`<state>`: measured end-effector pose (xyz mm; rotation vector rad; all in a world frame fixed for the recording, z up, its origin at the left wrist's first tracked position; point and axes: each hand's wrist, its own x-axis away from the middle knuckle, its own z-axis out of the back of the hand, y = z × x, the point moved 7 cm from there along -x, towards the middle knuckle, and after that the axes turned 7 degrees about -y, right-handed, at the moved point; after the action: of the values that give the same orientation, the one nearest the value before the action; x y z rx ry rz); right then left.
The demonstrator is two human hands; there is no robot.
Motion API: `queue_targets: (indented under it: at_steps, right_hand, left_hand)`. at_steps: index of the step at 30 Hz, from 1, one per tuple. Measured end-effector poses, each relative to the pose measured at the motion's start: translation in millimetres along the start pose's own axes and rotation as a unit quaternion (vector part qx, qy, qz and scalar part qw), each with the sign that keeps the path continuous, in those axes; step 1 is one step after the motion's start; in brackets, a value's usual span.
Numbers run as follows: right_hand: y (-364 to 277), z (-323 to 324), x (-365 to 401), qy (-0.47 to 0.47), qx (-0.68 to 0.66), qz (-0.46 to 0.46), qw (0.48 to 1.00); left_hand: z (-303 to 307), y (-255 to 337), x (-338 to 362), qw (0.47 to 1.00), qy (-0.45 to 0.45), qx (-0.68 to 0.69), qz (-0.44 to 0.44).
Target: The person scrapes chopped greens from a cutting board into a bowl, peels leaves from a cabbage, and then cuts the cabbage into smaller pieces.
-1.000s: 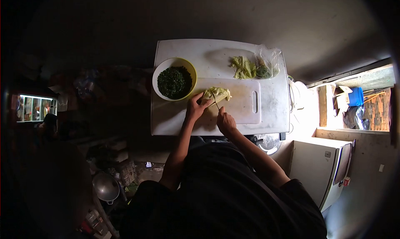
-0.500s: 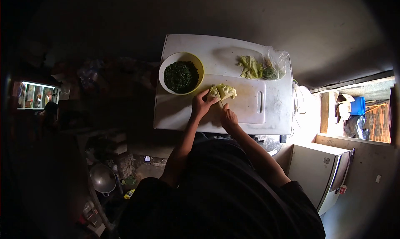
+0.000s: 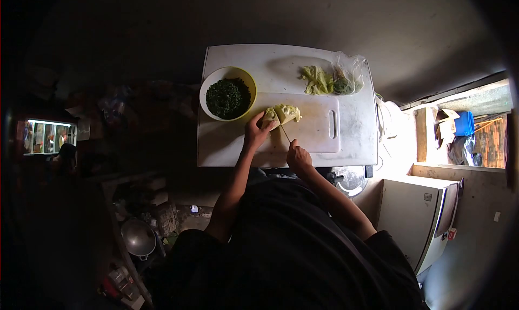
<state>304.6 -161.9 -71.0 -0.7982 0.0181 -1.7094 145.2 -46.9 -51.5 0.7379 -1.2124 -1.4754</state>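
Observation:
Pale green leafy cabbage point(image 3: 288, 113) lies on a white cutting board point(image 3: 319, 140). A split runs through it, with the knife point(image 3: 286, 133) at the lower end of this gap. My right hand point(image 3: 299, 157) is closed round the knife's handle, just below the board's near edge. My left hand point(image 3: 256, 130) presses its fingers on the left part of the cabbage and holds it against the board. To the left of the board stands a white and yellow-green bowl point(image 3: 252, 88) full of finely chopped dark greens point(image 3: 228, 98).
Loose leaves point(image 3: 317, 80) and a clear plastic bag point(image 3: 350, 72) with greens lie at the table's point(image 3: 259, 56) far right. A white fridge point(image 3: 408, 218) stands at lower right. A metal wok point(image 3: 138, 237) sits low on the left.
The knife has drawn back toward me, and more of its blade shows. The gap between the two cabbage parts looks wider. The whole view has shifted slightly.

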Motion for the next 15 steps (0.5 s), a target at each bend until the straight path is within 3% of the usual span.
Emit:
queue_targets:
  at_steps: [7,10,13,15]
  right_hand:
    - [-1.3,-14.7,-7.4,0.031,0.006,0.002,1.0]
    - [-2.7,-1.8,-10.3,0.058,-0.026,0.038,0.997]
    - [4.4,8.3,1.3,0.006,-0.027,0.043,0.999]
    - [9.1,7.6,5.8,-0.016,-0.028,0.039,0.999]
  left_hand:
    - [-1.3,-10.4,5.1,0.998,0.003,-0.033,-0.045]
    - [-5.7,-14.5,5.8,0.998,-0.035,0.041,-0.015]
    - [-9.6,-21.5,9.8,0.999,-0.028,0.018,-0.013]
    - [-6.6,-14.8,8.3,0.994,0.006,0.034,-0.1]
